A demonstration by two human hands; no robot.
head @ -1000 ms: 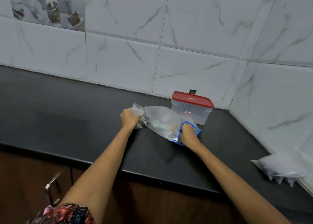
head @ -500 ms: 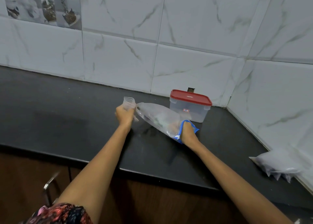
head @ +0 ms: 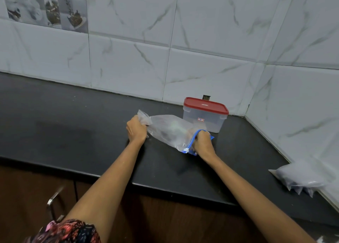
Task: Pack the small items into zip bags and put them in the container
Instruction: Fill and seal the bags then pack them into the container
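zip bag (head: 168, 130) lies across the dark tabletop (head: 73, 129), stretched between two hands just in front of the container (head: 204, 119); faint pale items show through the plastic, too blurred to name.

tabletop first, as the biggest thing: it runs wide and bare-looking to the left, so that side gives room to swing an arm, while the right ends in a tiled corner wall (head: 293, 105) and the near edge drops to brown cabinet fronts (head: 165, 222) close below the forearms. a bag dragged toward the body could slide off that edge.

the container stands near the corner, red lid (head: 205, 106) on it, so by my judgement it must be opened before anything goes in. a stack of spare clear bags (head: 300, 176) rests by the right wall, well apart.

the left hand (head: 136, 130) is clenched round the bag's bunched closed end, likely to anchor it and keep the film taut. the right hand (head: 202, 141) curls round the blue zip strip (head: 192, 143) at the mouth, fingers seemingly partly inside; the small white slider (head: 186, 150) sits at the near end of the strip, so the mouth looks unsealed.
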